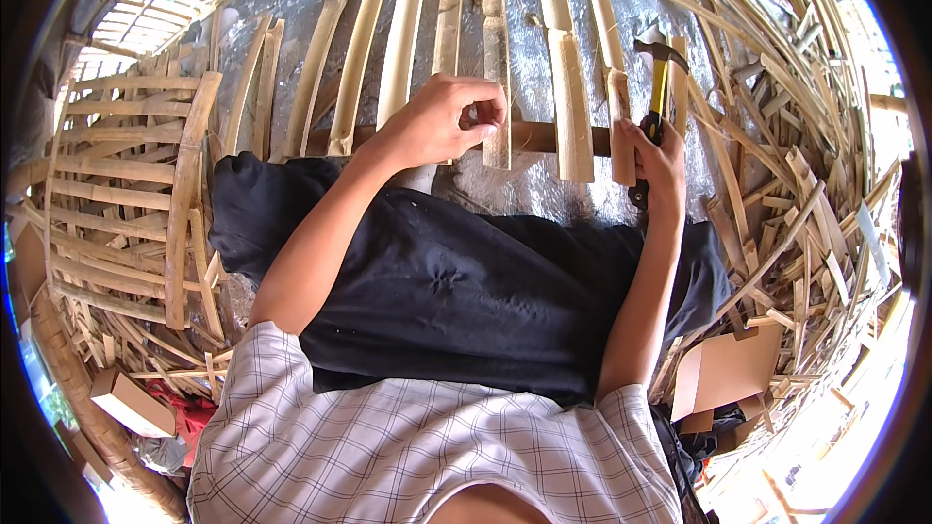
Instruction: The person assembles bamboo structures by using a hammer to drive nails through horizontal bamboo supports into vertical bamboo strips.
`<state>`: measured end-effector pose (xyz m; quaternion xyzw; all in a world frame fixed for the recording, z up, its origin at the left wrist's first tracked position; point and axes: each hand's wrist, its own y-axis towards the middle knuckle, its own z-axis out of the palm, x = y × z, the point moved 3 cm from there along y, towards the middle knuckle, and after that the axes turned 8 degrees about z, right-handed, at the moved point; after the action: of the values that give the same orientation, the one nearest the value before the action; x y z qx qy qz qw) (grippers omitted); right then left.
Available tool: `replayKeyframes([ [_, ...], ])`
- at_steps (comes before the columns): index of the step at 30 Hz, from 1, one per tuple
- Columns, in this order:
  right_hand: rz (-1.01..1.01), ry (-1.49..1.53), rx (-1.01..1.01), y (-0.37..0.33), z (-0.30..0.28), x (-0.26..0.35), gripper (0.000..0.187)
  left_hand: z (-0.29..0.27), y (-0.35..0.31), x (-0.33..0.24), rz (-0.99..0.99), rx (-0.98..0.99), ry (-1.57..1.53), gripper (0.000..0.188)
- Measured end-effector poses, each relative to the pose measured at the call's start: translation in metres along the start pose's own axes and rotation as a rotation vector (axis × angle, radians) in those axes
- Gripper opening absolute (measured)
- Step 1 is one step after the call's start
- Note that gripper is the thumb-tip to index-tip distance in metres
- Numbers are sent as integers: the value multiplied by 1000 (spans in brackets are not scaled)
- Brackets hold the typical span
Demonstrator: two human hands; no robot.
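Observation:
My right hand (662,163) is wrapped round the handle of a claw hammer (660,82), which has a yellow and black grip and stands head up. Beside it, the rightmost long bamboo slat (618,102) ends close to my fingers. My left hand (437,121) is raised over the middle slats, thumb and forefinger pinched together; whatever they hold, if anything, is too small to make out. Under it, another bamboo slat (496,58) runs away from me. Several such slats lie side by side across a brown crossbar (539,138).
A finished-looking bamboo slatted panel (126,189) stands at the left. Piles of loose bamboo offcuts (786,233) fill the right side. Cardboard boxes (723,374) lie low at the right and left. Dark cloth (456,281) covers my legs. Grey sheeting (529,19) lies beneath the slats.

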<state>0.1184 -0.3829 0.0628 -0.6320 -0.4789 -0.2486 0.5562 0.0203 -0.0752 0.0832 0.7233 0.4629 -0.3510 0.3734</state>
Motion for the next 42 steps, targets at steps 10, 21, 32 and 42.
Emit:
replayKeyframes([
  [10,-18,-1,13,0,0,0,29,6,-1,4,-20,-10,-11,30],
  [21,-16,-2,19,-2,1,2,31,7,-3,8,-96,-59,-127,43],
  [32,-29,-5,30,3,0,-2,30,6,-6,8,-86,-44,-124,43],
  [42,-36,-5,31,4,1,-2,30,6,-7,8,-71,-62,-97,42],
])
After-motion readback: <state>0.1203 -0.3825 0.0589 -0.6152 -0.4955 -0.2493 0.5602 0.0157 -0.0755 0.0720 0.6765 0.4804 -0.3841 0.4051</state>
